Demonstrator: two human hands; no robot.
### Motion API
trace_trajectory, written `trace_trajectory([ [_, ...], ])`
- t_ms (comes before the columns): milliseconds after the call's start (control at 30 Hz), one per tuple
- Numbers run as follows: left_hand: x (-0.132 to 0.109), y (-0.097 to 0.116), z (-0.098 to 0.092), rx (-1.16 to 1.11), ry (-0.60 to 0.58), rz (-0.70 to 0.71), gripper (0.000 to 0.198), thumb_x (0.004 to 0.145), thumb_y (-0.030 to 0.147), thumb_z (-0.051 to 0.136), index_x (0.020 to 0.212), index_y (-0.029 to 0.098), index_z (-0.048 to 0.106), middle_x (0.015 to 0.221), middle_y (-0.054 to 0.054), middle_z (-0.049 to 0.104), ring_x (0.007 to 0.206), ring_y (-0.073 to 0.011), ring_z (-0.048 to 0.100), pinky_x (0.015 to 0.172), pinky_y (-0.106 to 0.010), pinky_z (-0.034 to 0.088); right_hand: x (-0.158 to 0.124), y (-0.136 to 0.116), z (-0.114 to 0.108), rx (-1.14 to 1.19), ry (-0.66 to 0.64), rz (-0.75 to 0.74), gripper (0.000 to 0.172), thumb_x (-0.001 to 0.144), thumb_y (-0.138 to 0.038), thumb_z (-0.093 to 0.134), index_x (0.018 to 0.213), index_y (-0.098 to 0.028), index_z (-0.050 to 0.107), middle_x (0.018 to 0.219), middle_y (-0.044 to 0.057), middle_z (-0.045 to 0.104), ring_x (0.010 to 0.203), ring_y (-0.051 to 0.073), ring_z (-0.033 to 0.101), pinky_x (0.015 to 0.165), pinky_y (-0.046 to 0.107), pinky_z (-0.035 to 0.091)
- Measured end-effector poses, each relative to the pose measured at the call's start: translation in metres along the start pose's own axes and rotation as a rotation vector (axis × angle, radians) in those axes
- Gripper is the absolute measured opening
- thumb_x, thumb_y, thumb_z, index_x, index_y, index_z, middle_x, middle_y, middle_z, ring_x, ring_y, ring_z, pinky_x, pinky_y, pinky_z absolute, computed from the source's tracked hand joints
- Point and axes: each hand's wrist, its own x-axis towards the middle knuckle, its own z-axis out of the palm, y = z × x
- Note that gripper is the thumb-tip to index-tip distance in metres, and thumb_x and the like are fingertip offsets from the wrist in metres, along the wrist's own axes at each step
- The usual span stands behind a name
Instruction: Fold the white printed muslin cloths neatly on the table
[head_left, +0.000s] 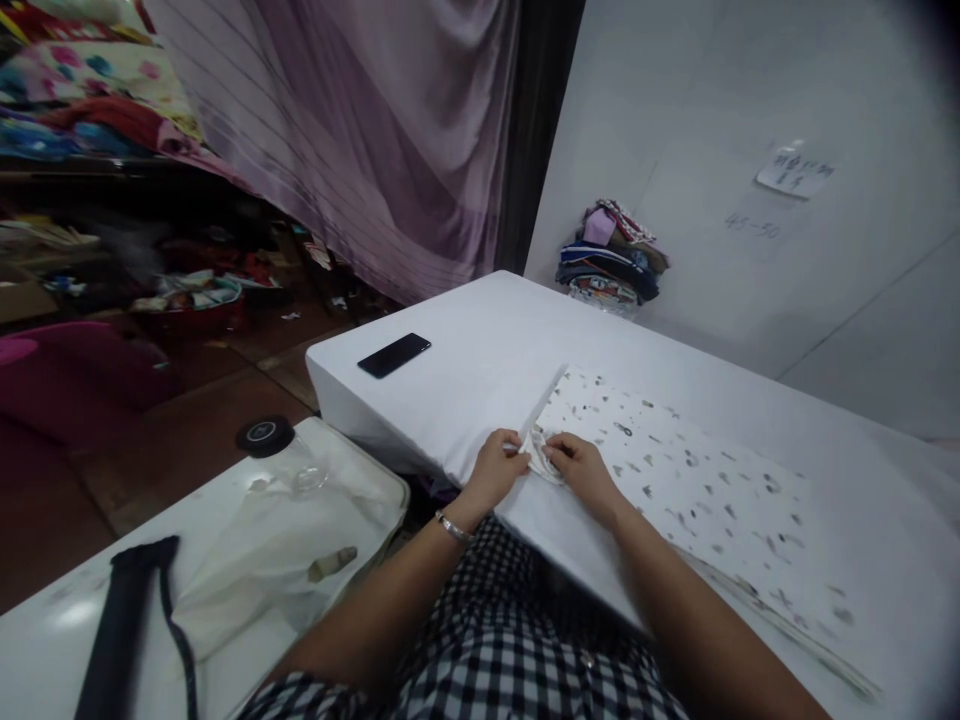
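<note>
Stretching from the centre to the right edge of the frame, a white-draped surface [465,340] slants below a grey wall. A mauve curtain [390,130] hangs at the upper middle. A second surface [45,650] fills the lower left. On the white-draped surface, right of centre, a printed cloth [675,480] lies flat, its left end bunched near the frame's middle. A clothes pile [611,255] stands beyond, upper right of centre. At the bunched end, the left hand [496,468] pinches the edge, fingers nearly together; the right hand [585,470], just beside it, has thumb and fingers closed on the same folds. A black phone [394,355] lies left of centre; a silver bracelet [454,527] circles the left wrist.
</note>
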Motion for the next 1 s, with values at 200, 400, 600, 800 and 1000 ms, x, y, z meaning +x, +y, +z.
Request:
trace_trajectory([
  [200,-0.015,0.017,-0.007,0.653,0.059,0.267,0.021,0.075,0.036,0.062,0.088,0.021,0.055,0.096,0.000,0.051,0.066,-0.0094,0.051,0.067,-0.026,0.045,-0.002,0.001,0.002,0.110,0.028,0.008,0.020,0.075,-0.038,0.058,0.072,-0.019,0.062,0.064,-0.001,0.056,0.061,0.013,0.048,0.057,0.025,0.038],
  [400,-0.016,0.024,-0.003,0.871,-0.002,0.236,0.025,0.080,0.045,0.056,0.078,0.023,0.065,0.084,0.000,0.052,0.071,-0.0126,0.053,0.064,-0.025,0.038,-0.004,0.002,0.001,0.151,0.061,-0.013,0.018,0.075,-0.036,0.057,0.070,-0.019,0.060,0.063,-0.002,0.053,0.060,0.013,0.047,0.057,0.025,0.038],
  [600,-0.002,0.020,-0.002,0.755,0.034,0.160,0.021,0.077,0.033,0.057,0.063,0.019,0.062,0.072,0.000,0.056,0.068,-0.0123,0.052,0.062,-0.025,0.036,-0.013,-0.010,-0.006,0.010,0.102,-0.191,0.014,0.083,-0.030,0.050,0.074,-0.020,0.056,0.081,0.002,0.057,0.069,0.014,0.051,0.060,0.026,0.040],
  [800,-0.001,0.021,-0.002,0.622,0.023,0.110,0.021,0.075,0.033,0.054,0.064,0.018,0.063,0.069,0.000,0.059,0.069,-0.0137,0.053,0.064,-0.025,0.038,-0.013,-0.018,0.000,-0.258,0.002,-0.266,0.010,0.084,-0.025,0.048,0.077,-0.022,0.053,0.078,0.002,0.056,0.073,0.015,0.052,0.067,0.027,0.041],
  [1000,-0.002,0.021,0.000,0.583,0.008,0.140,0.024,0.077,0.035,0.053,0.063,0.019,0.064,0.069,0.000,0.058,0.070,-0.0134,0.054,0.067,-0.026,0.040,-0.009,-0.012,0.004,-0.260,0.007,-0.198,0.009,0.081,-0.031,0.054,0.084,-0.023,0.055,0.077,0.000,0.057,0.067,0.015,0.051,0.063,0.027,0.041],
])
